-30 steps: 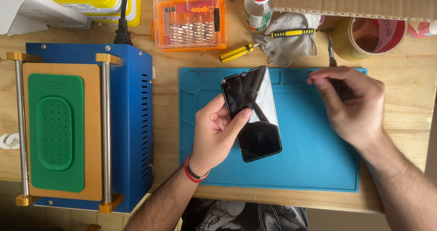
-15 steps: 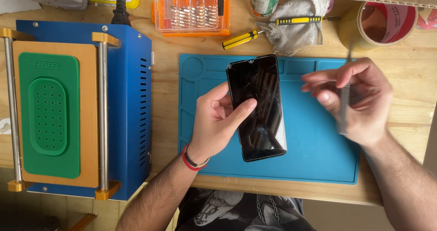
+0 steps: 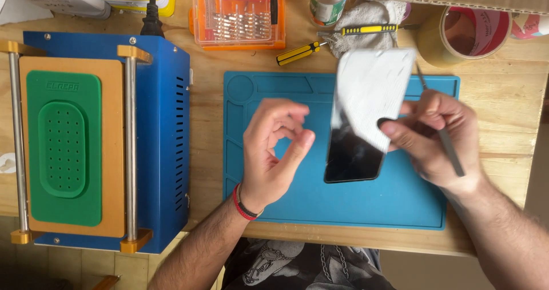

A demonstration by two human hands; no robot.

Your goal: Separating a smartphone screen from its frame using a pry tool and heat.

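Fingers [image 3: 400, 131] on phone's [image 3: 366, 115] right edge

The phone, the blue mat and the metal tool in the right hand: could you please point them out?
phone [image 3: 351, 153], head view, dark glass near its lower end.
blue mat [image 3: 354, 210], head view, bare area below the phone.
metal tool [image 3: 452, 155], head view, shaft below the right hand's fingers.

Your black phone [image 3: 366, 118], a slim rectangle with a glossy screen glaring white across its far half, is held tilted above the right half of the blue mat [image 3: 286, 201], beside a thin grey metal tool [image 3: 449, 150].
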